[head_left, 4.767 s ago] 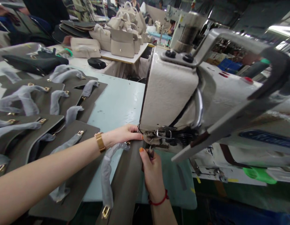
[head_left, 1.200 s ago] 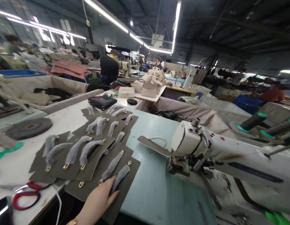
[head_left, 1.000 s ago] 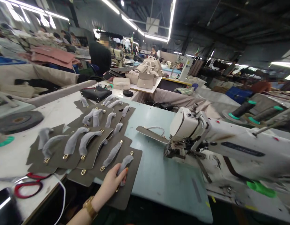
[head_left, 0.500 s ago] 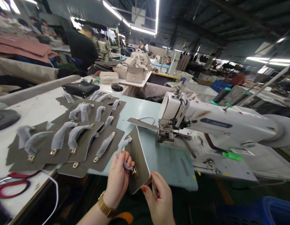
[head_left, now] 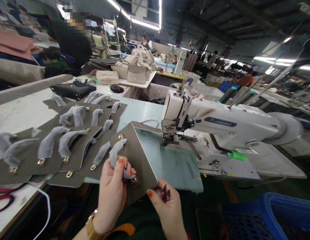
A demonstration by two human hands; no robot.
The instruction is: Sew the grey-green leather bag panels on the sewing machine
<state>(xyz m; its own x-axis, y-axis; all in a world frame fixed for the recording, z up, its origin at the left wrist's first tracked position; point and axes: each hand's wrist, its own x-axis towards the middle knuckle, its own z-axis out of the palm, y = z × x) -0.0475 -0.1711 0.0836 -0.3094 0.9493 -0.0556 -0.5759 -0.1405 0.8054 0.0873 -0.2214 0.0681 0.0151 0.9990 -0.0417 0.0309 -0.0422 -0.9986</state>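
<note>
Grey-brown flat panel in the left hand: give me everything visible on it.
The grey-brown, smooth, leather-like panel has a pale line along its right edge and a rounded lower right corner. A handle wrapped in translucent whitish film runs between two gold-coloured metal fittings. It's held tilted in front of the pale blue-green tabletop. The left hand grips the handle; the right hand is at the lower right corner, apparently touching it. Its underside is hidden.
</note>
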